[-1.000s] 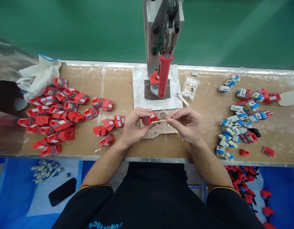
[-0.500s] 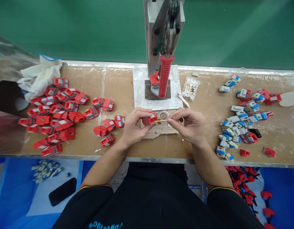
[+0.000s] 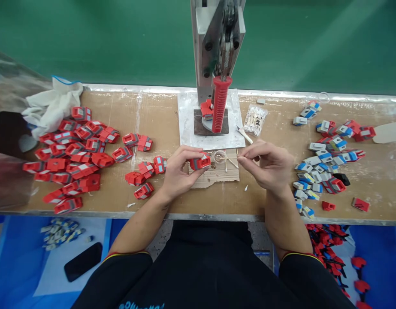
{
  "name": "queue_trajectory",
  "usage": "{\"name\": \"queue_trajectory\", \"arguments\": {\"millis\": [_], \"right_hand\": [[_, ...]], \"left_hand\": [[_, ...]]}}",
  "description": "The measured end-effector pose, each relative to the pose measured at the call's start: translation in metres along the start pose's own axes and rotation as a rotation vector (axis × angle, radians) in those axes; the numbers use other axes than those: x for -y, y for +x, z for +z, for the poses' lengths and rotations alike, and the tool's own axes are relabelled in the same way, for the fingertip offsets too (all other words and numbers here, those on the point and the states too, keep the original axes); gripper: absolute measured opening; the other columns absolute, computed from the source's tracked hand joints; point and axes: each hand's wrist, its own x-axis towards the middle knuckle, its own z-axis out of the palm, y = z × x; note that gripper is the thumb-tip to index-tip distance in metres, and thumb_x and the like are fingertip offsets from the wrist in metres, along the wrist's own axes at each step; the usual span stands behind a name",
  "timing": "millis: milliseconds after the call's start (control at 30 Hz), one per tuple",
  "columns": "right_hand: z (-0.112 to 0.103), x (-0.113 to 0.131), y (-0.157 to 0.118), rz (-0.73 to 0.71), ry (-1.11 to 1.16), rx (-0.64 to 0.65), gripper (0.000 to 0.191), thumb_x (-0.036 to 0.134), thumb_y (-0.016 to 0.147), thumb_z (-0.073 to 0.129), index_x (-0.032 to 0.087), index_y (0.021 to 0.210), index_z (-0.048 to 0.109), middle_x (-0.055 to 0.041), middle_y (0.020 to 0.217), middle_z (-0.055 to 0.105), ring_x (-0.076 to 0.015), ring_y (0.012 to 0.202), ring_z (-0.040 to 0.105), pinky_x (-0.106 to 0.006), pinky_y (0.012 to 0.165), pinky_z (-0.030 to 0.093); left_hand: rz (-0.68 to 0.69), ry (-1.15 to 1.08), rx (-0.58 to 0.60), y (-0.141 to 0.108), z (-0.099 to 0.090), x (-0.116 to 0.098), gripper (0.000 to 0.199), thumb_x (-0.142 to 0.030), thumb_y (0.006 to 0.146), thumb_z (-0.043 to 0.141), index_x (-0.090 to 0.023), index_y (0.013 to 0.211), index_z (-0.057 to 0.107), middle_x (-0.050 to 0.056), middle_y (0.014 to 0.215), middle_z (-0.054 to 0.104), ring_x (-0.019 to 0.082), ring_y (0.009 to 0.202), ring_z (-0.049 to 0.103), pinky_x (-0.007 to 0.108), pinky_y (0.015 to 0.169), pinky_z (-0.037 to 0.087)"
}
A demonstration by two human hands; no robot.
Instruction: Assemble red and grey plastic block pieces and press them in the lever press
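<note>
Held between the thumb and fingers of my left hand (image 3: pixel 182 172) is a red toy vehicle part (image 3: pixel 200 161) with grey trim. My right hand (image 3: pixel 267 165) pinches a thin wooden stick (image 3: pixel 230 157), its far end over a small round cup (image 3: pixel 220 157). Whether the tip touches what is in the cup, I cannot tell. The cup rests on a torn piece of cardboard (image 3: pixel 213 179). A white-tipped swab (image 3: pixel 226 166) lies beside the cup.
A hand press (image 3: pixel 221 103) with a red handle stands behind my hands, a red part under it. Red parts (image 3: pixel 78 154) pile up at left, grey-blue ones (image 3: pixel 323 163) at right. Nearby lie a bag of cotton swabs (image 3: pixel 255 120) and a knife (image 3: pixel 244 134).
My right hand has moved right, taking the stick from the red part to over the cup. My left hand still holds the red part in nearly the same place.
</note>
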Motion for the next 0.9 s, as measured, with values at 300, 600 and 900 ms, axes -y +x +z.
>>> {"name": "queue_trajectory", "arguments": {"millis": [300, 600, 900], "right_hand": [[-0.008, -0.019, 0.005, -0.15, -0.168, 0.317, 0.009, 0.034, 0.095, 0.075, 0.027, 0.094, 0.071, -0.0018, 0.093, 0.077, -0.0177, 0.089, 0.073, -0.031, 0.076, 0.057], [-0.158, -0.048, 0.025, 0.265, -0.902, -0.226, 0.012, 0.031, 0.096, 0.061, 0.023, 0.098, 0.07, -0.0068, 0.097, 0.074, -0.0226, 0.09, 0.066, -0.042, 0.088, 0.054], [-0.153, -0.082, 0.054, 0.517, -1.135, 0.422, 0.029, 0.01, 0.082, 0.061, 0.018, 0.108, 0.073, -0.0174, 0.116, 0.074, -0.0358, 0.119, 0.062, -0.055, 0.105, 0.052]], "left_hand": [[0.022, 0.017, -0.036, 0.001, -0.002, 0.006, 0.028, -0.03, 0.082, 0.09, -0.025, 0.104, 0.075, 0.004, 0.103, 0.076, 0.022, 0.1, 0.074, 0.036, 0.086, 0.063], [-0.014, 0.0, -0.087, 0.003, -0.002, 0.003, 0.03, -0.032, 0.082, 0.089, -0.021, 0.105, 0.071, 0.003, 0.098, 0.075, 0.018, 0.09, 0.074, 0.033, 0.08, 0.063], [-0.012, 0.005, -0.102, 0.006, -0.003, -0.001, 0.03, -0.035, 0.082, 0.088, -0.019, 0.102, 0.072, 0.002, 0.094, 0.075, 0.017, 0.083, 0.073, 0.03, 0.076, 0.06]]}}
